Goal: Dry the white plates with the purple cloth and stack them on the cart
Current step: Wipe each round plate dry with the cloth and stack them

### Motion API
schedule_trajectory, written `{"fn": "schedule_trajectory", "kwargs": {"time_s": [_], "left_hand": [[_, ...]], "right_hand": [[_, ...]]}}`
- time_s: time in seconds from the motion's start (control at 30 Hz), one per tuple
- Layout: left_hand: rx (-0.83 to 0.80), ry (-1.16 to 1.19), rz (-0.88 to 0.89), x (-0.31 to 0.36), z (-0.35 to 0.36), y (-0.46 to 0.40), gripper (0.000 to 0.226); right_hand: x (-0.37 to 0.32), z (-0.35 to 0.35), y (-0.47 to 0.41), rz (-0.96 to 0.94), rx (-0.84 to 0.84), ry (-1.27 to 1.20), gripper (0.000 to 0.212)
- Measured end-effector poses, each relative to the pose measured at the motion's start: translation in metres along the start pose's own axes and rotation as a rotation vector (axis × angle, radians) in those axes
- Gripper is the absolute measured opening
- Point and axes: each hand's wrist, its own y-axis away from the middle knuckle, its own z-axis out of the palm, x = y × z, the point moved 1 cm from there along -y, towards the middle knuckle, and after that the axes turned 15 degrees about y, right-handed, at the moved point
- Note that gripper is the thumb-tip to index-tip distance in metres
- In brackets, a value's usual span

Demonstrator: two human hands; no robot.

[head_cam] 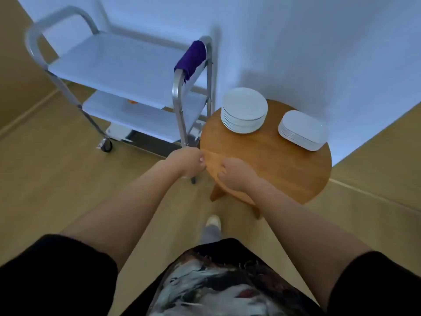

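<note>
A stack of round white plates (pixel 244 109) stands on the far side of a round wooden table (pixel 284 165). A second stack of squarish white plates (pixel 301 130) sits to its right. The purple cloth (pixel 191 59) hangs over the right handle of the metal cart (pixel 118 62), whose top shelf is bare. My left hand (pixel 189 164) hovers at the table's left rim with its fingers curled and nothing visible in them. My right hand (pixel 235 177) lies over the near rim, fingers curled around the edge. Both hands are well short of the plates and the cloth.
The cart has a lower shelf (pixel 136 115) with a small orange item on it, and caster wheels (pixel 106 144). It stands against a white wall, just left of the table. My foot (pixel 213 221) is on the wooden floor in front of the table's legs.
</note>
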Motion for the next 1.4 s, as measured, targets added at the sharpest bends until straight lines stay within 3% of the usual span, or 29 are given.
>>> {"fn": "schedule_trajectory", "kwargs": {"time_s": [0.07,0.17,0.43,0.7,0.87,1.03,1.1,1.2,1.4], "left_hand": [[0.014,0.014,-0.026,-0.009,-0.018,-0.031,0.028],[-0.012,-0.003,-0.054,-0.016,-0.051,-0.076,0.026],[-0.012,-0.008,-0.022,-0.011,-0.119,-0.167,0.027],[0.032,0.019,0.013,-0.024,-0.158,-0.223,0.030],[0.387,0.097,0.079,-0.045,-0.186,-0.247,0.029],[0.393,0.124,0.094,-0.085,-0.225,-0.278,0.030],[0.377,0.150,0.098,-0.101,-0.242,-0.291,0.030],[0.337,0.152,0.130,-0.121,-0.260,-0.309,0.031],[0.229,0.143,0.186,-0.147,-0.280,-0.341,0.032]], "right_hand": [[0.008,-0.014,-0.031,0.030,-0.010,-0.037,0.032],[0.021,-0.039,-0.077,0.050,-0.019,-0.077,0.017],[0.046,-0.112,-0.168,0.071,0.094,-0.038,0.030],[0.055,-0.133,-0.222,0.108,0.109,-0.107,0.030],[0.040,-0.138,-0.270,0.148,0.115,-0.198,0.026],[0.015,-0.144,-0.324,0.162,0.085,-0.239,0.033],[0.007,-0.147,-0.347,0.213,0.083,-0.355,0.031],[-0.005,-0.153,-0.378,0.432,0.095,-0.702,0.024],[-0.023,-0.159,-0.426,0.712,0.100,-1.251,0.055]]}}
